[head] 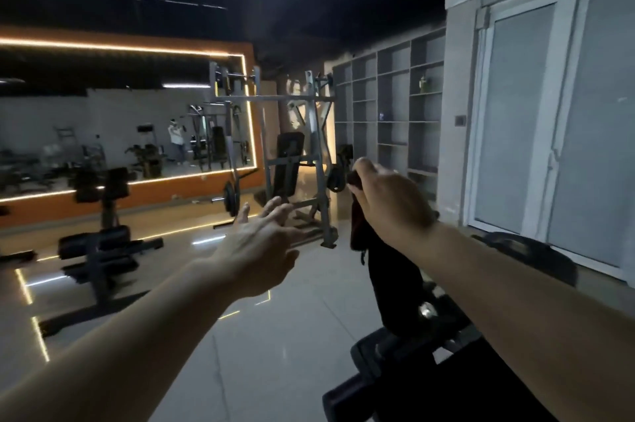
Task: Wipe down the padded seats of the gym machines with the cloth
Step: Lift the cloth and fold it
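The right hand [391,201] hides most of the cloth's [359,225] top.

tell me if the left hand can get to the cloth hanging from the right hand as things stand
Probably yes. The left hand is open and holds nothing, and the dark cloth hangs free below the right hand, which grips its top. Only open air appears to lie between them, though depth is hard to judge.
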The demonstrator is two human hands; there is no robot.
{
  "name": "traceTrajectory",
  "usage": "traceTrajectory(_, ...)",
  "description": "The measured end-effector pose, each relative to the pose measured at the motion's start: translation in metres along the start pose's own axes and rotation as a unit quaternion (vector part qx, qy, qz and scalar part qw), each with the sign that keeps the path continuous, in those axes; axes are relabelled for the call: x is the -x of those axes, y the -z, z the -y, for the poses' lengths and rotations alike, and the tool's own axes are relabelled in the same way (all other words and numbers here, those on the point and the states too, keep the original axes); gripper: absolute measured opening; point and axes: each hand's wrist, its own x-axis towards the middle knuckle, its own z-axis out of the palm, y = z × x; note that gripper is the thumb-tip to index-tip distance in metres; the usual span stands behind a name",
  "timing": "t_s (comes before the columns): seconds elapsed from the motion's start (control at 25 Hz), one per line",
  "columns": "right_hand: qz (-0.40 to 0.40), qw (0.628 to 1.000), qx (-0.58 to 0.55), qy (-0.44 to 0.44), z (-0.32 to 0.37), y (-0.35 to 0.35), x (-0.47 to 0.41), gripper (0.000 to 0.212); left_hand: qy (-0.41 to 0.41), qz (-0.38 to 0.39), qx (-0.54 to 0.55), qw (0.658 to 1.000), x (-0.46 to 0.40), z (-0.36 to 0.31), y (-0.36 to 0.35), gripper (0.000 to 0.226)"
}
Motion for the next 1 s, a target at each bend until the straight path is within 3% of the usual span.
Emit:
traceTrajectory(0.24, 0.014, 0.991, -0.122, 0.046, 0.116, -0.07, -0.043, 0.013, 0.13, 0.035, -0.05, 0.99, 0.072, 0.101, -0.001, 0.044)
traceTrajectory(0.32, 0.019, 0.982, -0.175, 0.072, 0.166, -0.086, -0.06, 0.013, 0.217, 0.089, 0.02, 0.972, 0.095, 0.132, 0.003, 0.056)
traceTrajectory(0.4, 0.015, 0.97, -0.213, 0.118, 0.217, -0.097, -0.072, 0.018, 0.301, 0.137, 0.156, 0.931, 0.114, 0.156, -0.003, 0.067)
traceTrajectory(0.48, 0.025, 0.955, -0.256, 0.149, 0.258, -0.107, -0.08, 0.019, 0.325, 0.096, 0.226, 0.913, 0.129, 0.176, -0.014, 0.053)
traceTrajectory(0.56, 0.061, 0.933, -0.321, 0.15, 0.292, -0.122, -0.09, 0.019, 0.376, 0.009, 0.199, 0.905, 0.151, 0.2, -0.018, 0.028)
traceTrajectory(0.64, 0.112, 0.904, -0.397, 0.11, 0.313, -0.141, -0.105, 0.023, 0.435, -0.039, 0.156, 0.886, 0.174, 0.227, -0.017, 0.017)
traceTrajectory(0.68, 0.146, 0.884, -0.436, 0.084, 0.319, -0.151, -0.114, 0.026, 0.456, -0.054, 0.158, 0.874, 0.185, 0.239, -0.015, 0.025)
traceTrajectory(0.76, 0.237, 0.824, -0.514, 0.023, 0.323, -0.173, -0.131, 0.029, 0.473, -0.085, 0.27, 0.834, 0.2, 0.263, -0.008, 0.029)
traceTrajectory(0.88, 0.362, 0.705, -0.609, -0.035, 0.318, -0.205, -0.154, 0.032, 0.468, -0.12, 0.45, 0.751, 0.206, 0.289, 0.006, 0.021)
traceTrajectory(0.92, 0.392, 0.683, -0.615, -0.031, 0.315, -0.218, -0.163, 0.033, 0.464, -0.128, 0.48, 0.733, 0.204, 0.296, 0.011, 0.026)
traceTrajectory(1.0, 0.436, 0.679, -0.59, -0.018, 0.309, -0.242, -0.179, 0.032, 0.463, -0.165, 0.534, 0.688, 0.194, 0.307, 0.016, 0.04)
